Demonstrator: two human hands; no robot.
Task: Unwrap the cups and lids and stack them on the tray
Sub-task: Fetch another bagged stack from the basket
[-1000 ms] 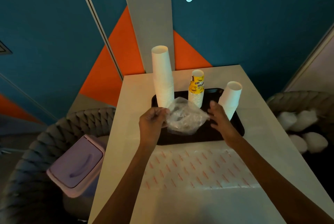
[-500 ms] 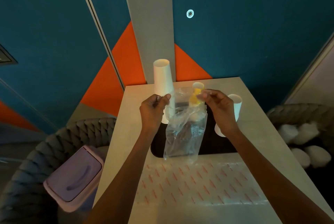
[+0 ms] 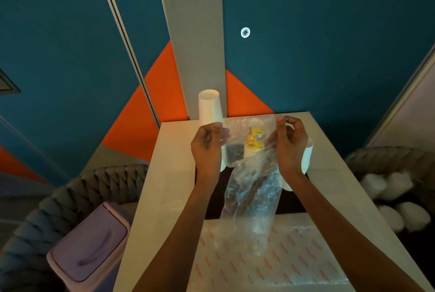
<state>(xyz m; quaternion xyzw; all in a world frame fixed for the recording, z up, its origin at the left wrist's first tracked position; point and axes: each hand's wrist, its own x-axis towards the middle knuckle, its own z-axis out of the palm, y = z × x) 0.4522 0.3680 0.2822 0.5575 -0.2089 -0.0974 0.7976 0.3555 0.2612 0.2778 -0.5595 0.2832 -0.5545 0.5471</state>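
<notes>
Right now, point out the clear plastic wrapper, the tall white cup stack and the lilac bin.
clear plastic wrapper (image 3: 254, 195): head view, its hanging middle.
tall white cup stack (image 3: 210, 110): head view, upper side wall.
lilac bin (image 3: 89, 249): head view, its lid.

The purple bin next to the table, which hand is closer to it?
Left. The purple bin sits low, left of the table; the left hand pinches the clear wrapper on that side, the right hand pinches its other corner, farther away.
</notes>
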